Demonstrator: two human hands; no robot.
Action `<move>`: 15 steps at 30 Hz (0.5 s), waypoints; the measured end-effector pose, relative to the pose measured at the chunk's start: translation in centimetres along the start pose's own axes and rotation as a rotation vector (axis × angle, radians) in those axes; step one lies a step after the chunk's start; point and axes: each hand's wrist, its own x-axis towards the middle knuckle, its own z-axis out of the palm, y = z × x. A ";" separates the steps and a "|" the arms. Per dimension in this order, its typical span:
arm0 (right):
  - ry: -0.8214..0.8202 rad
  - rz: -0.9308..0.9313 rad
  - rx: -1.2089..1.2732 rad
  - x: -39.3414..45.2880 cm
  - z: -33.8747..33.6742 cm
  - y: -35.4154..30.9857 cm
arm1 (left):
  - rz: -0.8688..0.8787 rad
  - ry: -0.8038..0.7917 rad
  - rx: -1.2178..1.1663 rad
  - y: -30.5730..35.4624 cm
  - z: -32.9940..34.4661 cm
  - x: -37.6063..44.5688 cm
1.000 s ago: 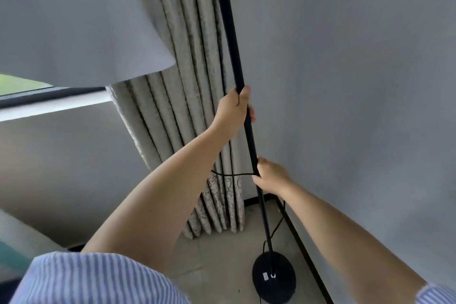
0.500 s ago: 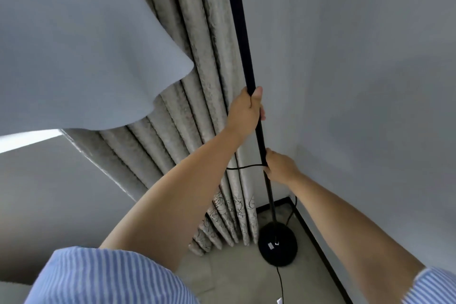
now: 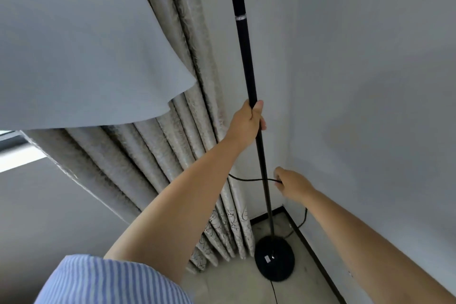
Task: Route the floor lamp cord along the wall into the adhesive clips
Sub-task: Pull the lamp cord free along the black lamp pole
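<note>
cord (image 3: 249, 178) now leaves the pole (image 3: 246, 61) as the right hand (image 3: 292, 184), pinched on it, pulls toward the wall (image 3: 370, 81); left hand (image 3: 246, 123) still grips the pole. no clips visible yet.

Both forearms are bare, the left hand (image 3: 246, 122) and right hand (image 3: 292, 184) without gloves or jewellery, below short sleeves (image 3: 111, 281) of blue-and-white pinstriped shirt fabric.

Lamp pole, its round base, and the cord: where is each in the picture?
lamp pole (image 3: 244, 57), head view, on the bare shaft above the left hand.
round base (image 3: 274, 258), head view, on its domed top.
cord (image 3: 249, 179), head view, on the stretch leading to the right hand.
</note>
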 end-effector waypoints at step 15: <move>0.026 0.157 0.195 -13.9 3.9 0.0 | -0.333 -0.263 0.365 -5.9 -1.8 -13.0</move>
